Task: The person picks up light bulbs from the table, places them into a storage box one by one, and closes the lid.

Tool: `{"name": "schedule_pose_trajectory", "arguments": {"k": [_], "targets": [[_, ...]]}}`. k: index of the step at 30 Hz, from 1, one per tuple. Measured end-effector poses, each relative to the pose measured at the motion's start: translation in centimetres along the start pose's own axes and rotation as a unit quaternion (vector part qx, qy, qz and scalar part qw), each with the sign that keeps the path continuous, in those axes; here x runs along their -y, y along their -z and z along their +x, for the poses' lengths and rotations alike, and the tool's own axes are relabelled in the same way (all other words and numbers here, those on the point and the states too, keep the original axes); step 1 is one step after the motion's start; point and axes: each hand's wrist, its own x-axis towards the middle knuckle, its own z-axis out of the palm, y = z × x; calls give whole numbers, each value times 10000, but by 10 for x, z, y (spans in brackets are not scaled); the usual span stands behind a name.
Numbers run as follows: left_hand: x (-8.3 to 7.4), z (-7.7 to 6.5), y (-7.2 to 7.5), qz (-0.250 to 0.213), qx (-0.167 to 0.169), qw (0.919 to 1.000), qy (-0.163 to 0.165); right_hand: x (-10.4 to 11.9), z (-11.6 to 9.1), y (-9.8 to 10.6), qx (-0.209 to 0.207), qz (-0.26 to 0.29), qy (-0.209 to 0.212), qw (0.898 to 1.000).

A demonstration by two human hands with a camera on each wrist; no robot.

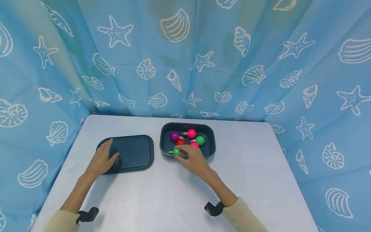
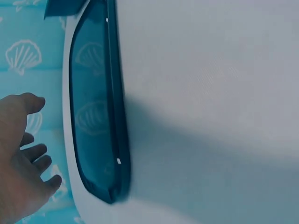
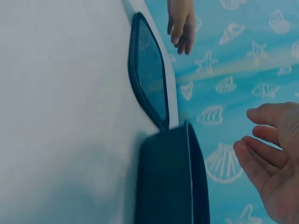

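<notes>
My right hand [image 1: 191, 158] hangs over the near side of a dark box [image 1: 212, 146]. Its thumb and fingers are spread apart beside a green light bulb [image 1: 176, 151], and nothing shows between them in the right wrist view. Also in the box lie a purple bulb [image 1: 174, 136], a red bulb [image 1: 180, 141], a pink bulb [image 1: 191, 133], a second green bulb [image 1: 200, 140] and another pink one, partly hidden by the hand. Over the left edge of a flat dark lid [image 1: 133, 153] is my left hand [image 1: 100, 161], fingers extended, holding nothing.
Lid and box stand side by side on a white table [image 1: 162, 193], a narrow gap between them. A blue curtain [image 1: 185, 80] with white shells and starfish hangs behind the table and along both sides.
</notes>
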Motion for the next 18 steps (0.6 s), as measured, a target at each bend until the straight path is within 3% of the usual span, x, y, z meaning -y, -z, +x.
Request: {"name": "schedule_pose_trajectory", "arguments": {"k": [9,18], "targets": [[25,-23,10,-49,201,9992,342,16,4,-33,291,147,-414,9986],[39,-31,12,29,406,9968,683,29,17,-70,513,158,-1125,9922]]}}
